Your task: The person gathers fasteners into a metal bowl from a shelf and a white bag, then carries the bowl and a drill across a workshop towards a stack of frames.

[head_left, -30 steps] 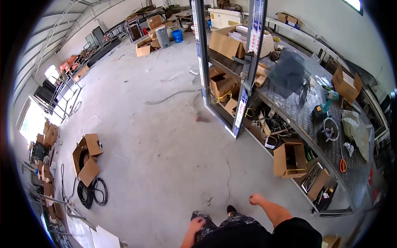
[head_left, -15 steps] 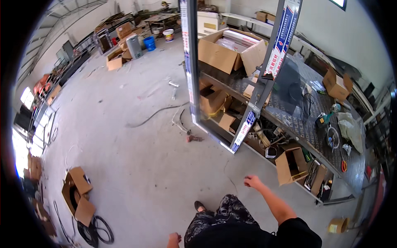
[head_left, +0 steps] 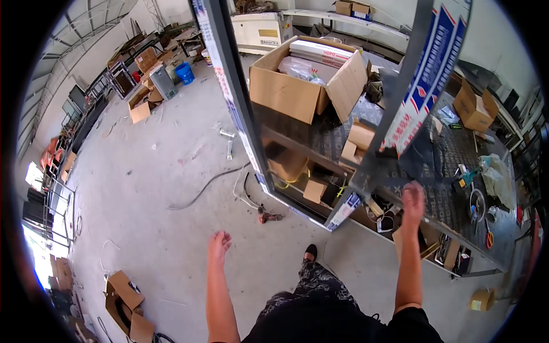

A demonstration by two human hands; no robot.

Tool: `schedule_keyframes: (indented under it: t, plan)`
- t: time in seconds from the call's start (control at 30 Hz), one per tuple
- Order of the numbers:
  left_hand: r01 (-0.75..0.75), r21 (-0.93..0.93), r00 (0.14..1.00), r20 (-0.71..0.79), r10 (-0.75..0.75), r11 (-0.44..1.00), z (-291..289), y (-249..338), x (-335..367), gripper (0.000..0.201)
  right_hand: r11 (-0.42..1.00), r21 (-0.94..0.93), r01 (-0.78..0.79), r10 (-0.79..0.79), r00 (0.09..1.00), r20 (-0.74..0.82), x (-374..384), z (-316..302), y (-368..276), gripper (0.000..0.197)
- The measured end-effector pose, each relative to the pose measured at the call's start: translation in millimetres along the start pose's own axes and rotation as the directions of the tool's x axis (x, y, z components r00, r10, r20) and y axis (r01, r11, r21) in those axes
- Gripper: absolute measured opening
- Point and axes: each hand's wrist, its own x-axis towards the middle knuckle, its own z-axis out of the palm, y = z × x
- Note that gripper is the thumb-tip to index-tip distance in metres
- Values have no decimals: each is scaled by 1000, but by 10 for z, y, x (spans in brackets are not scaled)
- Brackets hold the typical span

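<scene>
The right hand [head_left: 413,200] reaches up to the near edge of the metal shelf [head_left: 457,188], beside the slanted metal post [head_left: 394,114]; whether its fingers touch or grip anything cannot be told. The left hand [head_left: 219,244] hangs over the concrete floor [head_left: 171,171], fingers loosely curled, holding nothing. A large open cardboard box [head_left: 297,86] sits at the shelf's far corner.

Shelf rack [head_left: 320,146]: we see a dark metal shelf unit with stacked tiers.
Top tier: a large open cardboard box [head_left: 297,80] sits on it, and smaller boxes [head_left: 357,140] lie beside it.
Lower tier: small cartons [head_left: 314,191] rest there.
Floor [head_left: 171,217]: we find bare concrete carrying a loose cable [head_left: 209,186], an open box [head_left: 123,294] and a blue bucket [head_left: 185,73].
</scene>
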Motion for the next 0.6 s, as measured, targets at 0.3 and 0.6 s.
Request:
schedule_keyframes:
  t: [0.3, 0.6]
  plan:
    - [-469, 112, 880, 150, 452, 876, 1660, 2468, 1118, 26, 959, 140, 246, -259, 963, 80, 1407, 730, -816, 69]
    - [-625, -54, 777, 53, 628, 778, 2291, 3847, 2701, 50, 999, -48, 8, -20, 968, -249, 1312, 695, -537, 47]
